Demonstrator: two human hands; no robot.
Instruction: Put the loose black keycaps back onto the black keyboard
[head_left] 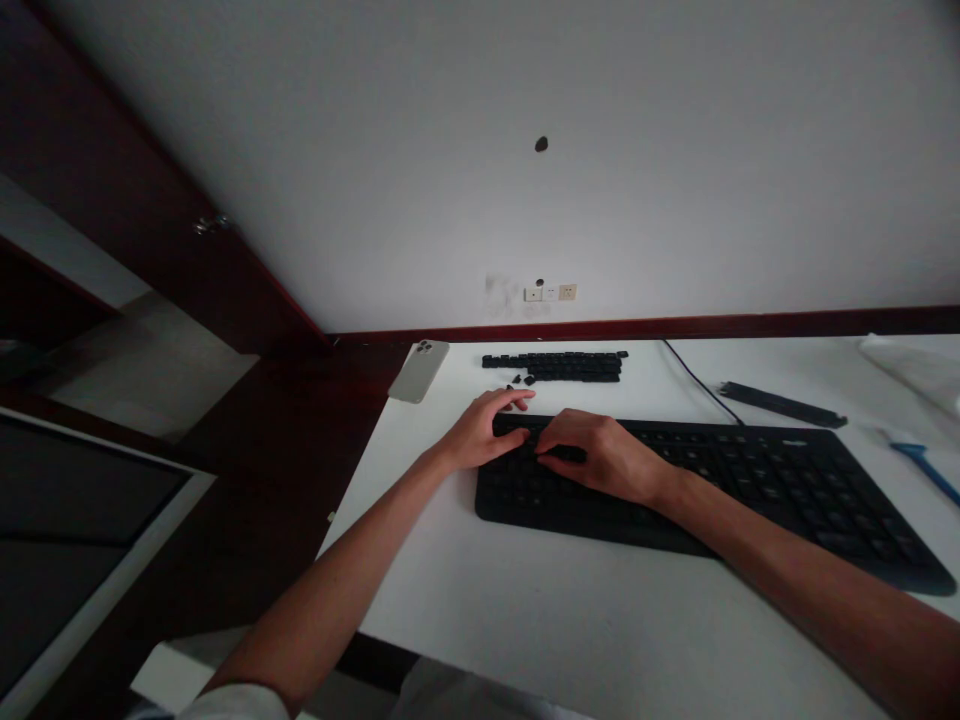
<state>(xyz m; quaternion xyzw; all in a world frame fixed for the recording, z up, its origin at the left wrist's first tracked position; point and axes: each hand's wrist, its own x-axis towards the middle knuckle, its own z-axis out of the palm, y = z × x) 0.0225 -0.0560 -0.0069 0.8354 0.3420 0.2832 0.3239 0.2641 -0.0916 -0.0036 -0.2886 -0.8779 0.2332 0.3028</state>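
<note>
A black keyboard lies across the white table, its left part under both hands. My left hand rests at its upper left corner, thumb over the keys and fingers stretched out and apart past the back edge. Bent over the left keys, my right hand has thumb and forefinger brought together in a pinch. Whatever is between those fingertips is too small and dark to make out. Behind the keyboard sit rows of loose black keycaps, with a few single keycaps near my left fingertips.
A phone lies at the table's left edge. Behind the keyboard are its cable and a long black strip. To the right lie a blue-handled tool and a white crumpled bag. A wall with sockets stands behind.
</note>
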